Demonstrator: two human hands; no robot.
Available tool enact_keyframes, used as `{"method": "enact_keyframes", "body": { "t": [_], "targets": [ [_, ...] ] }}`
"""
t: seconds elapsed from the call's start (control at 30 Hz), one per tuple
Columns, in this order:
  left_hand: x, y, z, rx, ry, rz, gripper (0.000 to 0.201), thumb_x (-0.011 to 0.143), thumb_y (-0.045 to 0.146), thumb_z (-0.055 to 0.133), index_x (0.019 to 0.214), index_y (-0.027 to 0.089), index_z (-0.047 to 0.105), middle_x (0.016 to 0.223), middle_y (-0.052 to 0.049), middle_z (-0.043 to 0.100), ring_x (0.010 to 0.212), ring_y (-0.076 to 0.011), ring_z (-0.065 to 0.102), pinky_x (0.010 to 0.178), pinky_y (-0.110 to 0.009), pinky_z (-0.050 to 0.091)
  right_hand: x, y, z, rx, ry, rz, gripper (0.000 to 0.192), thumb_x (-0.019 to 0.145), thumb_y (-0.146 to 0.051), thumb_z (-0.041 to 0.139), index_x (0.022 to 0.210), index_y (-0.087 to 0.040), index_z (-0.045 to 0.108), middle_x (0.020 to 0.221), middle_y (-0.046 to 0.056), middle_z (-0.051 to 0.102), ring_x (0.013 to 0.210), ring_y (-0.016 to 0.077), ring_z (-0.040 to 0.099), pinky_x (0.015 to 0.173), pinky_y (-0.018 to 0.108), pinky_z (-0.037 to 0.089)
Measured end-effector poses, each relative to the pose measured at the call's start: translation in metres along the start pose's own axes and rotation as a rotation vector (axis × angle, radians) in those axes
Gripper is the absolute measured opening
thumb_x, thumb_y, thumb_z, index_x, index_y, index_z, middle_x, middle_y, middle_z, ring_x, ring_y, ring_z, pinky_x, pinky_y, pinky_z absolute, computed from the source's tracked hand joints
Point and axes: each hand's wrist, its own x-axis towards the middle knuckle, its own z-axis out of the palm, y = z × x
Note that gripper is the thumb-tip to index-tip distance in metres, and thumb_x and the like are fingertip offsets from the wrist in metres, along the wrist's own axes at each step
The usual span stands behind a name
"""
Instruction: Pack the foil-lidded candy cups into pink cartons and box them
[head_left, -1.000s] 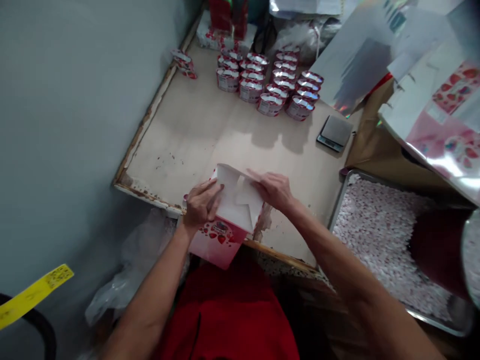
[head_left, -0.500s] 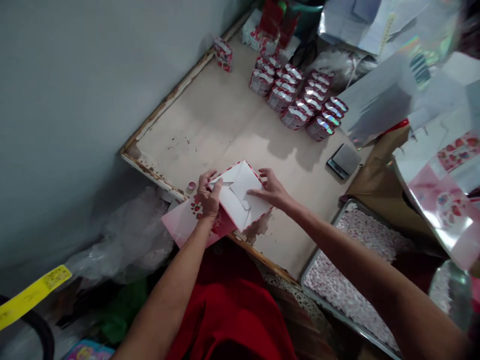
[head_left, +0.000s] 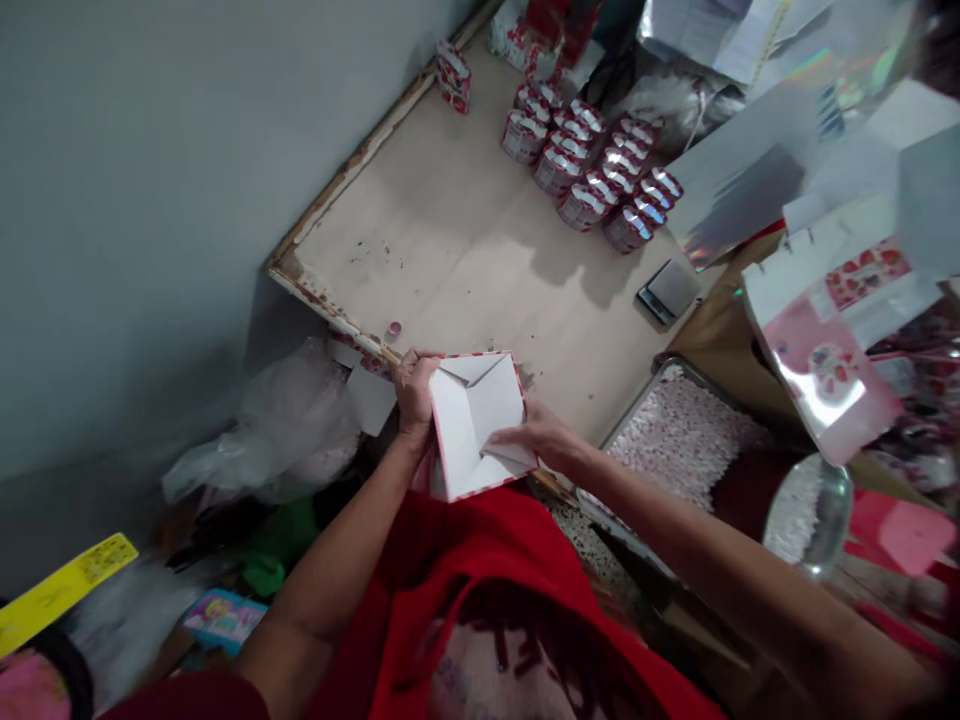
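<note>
Paper box (head_left: 472, 425), white underside up, sits at the desk's (head_left: 450, 250) near edge, over my lap. My left hand (head_left: 415, 392) is curled closed on its left side; my right hand (head_left: 541, 440), fingers loosely bent, presses the folded bottom flaps. Best to steady the left wall and push flaps flat, corners squared. Finished cups (head_left: 592, 165) crowd the far right corner.

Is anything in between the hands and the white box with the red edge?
No, nothing visible is in between. The left hand grips the left side of the white box, and the right hand presses its fingers on the folded flaps at the lower right. Both hands touch the box directly, above the near edge of the table.
</note>
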Motion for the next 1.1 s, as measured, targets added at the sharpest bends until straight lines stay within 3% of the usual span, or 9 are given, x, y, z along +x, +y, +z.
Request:
{"method": "enact_keyframes", "body": {
  "t": [0.2, 0.37, 0.57, 0.63, 0.73, 0.83, 0.93, 1.03, 1.1],
  "targets": [
    [-0.039, 0.044, 0.007, 0.0, -0.154, 0.067, 0.019, 0.068, 0.033, 0.072, 0.079, 0.019, 0.064, 0.068, 0.0, 0.067, 0.054, -0.0132, 0.059, 0.052, -0.022, 0.044, -0.044, -0.001, 0.014, 0.383, 0.063, -0.039, 0.077, 0.063, -0.052, 0.097, 0.124, -0.023, 0.061, 0.1, 0.006, 0.08, 0.075, 0.0203, 0.072, 0.075, 0.036, 0.065],
    [-0.038, 0.106, 0.039, 0.136, -0.358, 0.307, 0.012, 0.075, 0.03, 0.074, 0.077, 0.019, 0.071, 0.068, 0.001, 0.064, 0.056, -0.0122, 0.056, 0.053, -0.022, 0.044, -0.056, -0.035, 0.025, 0.444, -0.242, -0.113, 0.081, 0.045, -0.041, 0.101, 0.114, -0.017, 0.068, 0.095, 0.008, 0.08, 0.078, 0.0223, 0.072, 0.077, 0.035, 0.064],
    [0.026, 0.183, 0.074, 0.157, -0.662, 0.695, 0.031, 0.066, 0.038, 0.096, 0.085, 0.027, 0.075, 0.118, -0.004, 0.075, 0.124, -0.0277, 0.066, 0.106, -0.041, 0.056, -0.056, -0.124, 0.013, -0.214, -0.219, -0.6, 0.023, 0.076, -0.026, 0.084, 0.092, -0.017, 0.071, 0.08, -0.001, 0.071, 0.072, 0.0139, 0.064, 0.072, 0.024, 0.054],
    [0.059, 0.176, 0.09, 0.126, -0.782, 0.548, 0.039, 0.064, 0.046, 0.097, 0.091, 0.028, 0.076, 0.136, -0.006, 0.07, 0.135, -0.032, 0.06, 0.109, -0.044, 0.054, -0.038, -0.128, -0.006, -0.583, -0.068, -0.79, 0.006, 0.09, -0.015, 0.067, 0.087, -0.017, 0.072, 0.082, -0.001, 0.072, 0.074, 0.013, 0.065, 0.071, 0.021, 0.052],
    [0.105, 0.116, 0.125, 0.184, -0.886, 0.206, 0.049, 0.068, 0.048, 0.093, 0.108, 0.026, 0.074, 0.136, -0.009, 0.069, 0.127, -0.0316, 0.064, 0.103, -0.042, 0.055, 0.014, -0.091, -0.05, -1.123, 0.262, -0.93, 0.035, 0.094, -0.005, 0.056, 0.119, -0.02, 0.074, 0.122, 0.01, 0.077, 0.11, 0.0207, 0.07, 0.092, 0.029, 0.055],
    [0.135, 0.028, 0.17, 0.404, -0.927, -0.038, 0.048, 0.07, 0.048, 0.089, 0.107, 0.022, 0.072, 0.099, -0.005, 0.074, 0.096, -0.0238, 0.07, 0.091, -0.037, 0.055, 0.068, -0.03, -0.103, -1.484, 0.685, -0.807, 0.057, 0.089, -0.004, 0.058, 0.141, -0.024, 0.067, 0.144, 0.016, 0.069, 0.131, 0.0321, 0.065, 0.1, 0.045, 0.056],
    [0.166, -0.021, 0.213, 0.644, -1.148, 0.003, 0.048, 0.066, 0.047, 0.089, 0.104, 0.022, 0.075, 0.104, -0.006, 0.076, 0.104, -0.0268, 0.07, 0.099, -0.041, 0.053, 0.091, 0.013, -0.141, -1.493, 0.933, -0.528, 0.068, 0.089, -0.009, 0.06, 0.152, -0.035, 0.06, 0.157, 0.015, 0.059, 0.136, 0.0375, 0.063, 0.105, 0.056, 0.054],
    [0.229, 0.009, 0.253, 0.84, -1.373, 0.265, 0.029, 0.072, 0.035, 0.087, 0.096, 0.024, 0.077, 0.113, -0.008, 0.078, 0.114, -0.0287, 0.071, 0.108, -0.043, 0.051, 0.077, 0.026, -0.143, -1.367, 0.886, -0.397, 0.075, 0.082, -0.029, 0.076, 0.154, -0.033, 0.058, 0.162, 0.017, 0.053, 0.149, 0.0447, 0.05, 0.114, 0.065, 0.047],
    [0.29, 0.059, 0.28, 0.946, -1.291, 0.576, 0.027, 0.078, 0.029, 0.083, 0.104, 0.023, 0.075, 0.116, -0.009, 0.077, 0.115, -0.0278, 0.071, 0.11, -0.046, 0.051, 0.056, 0.016, -0.122, -1.24, 0.834, -0.328, 0.063, 0.082, -0.038, 0.077, 0.144, -0.035, 0.068, 0.15, 0.018, 0.064, 0.138, 0.0461, 0.06, 0.106, 0.064, 0.054]
  ]
}}
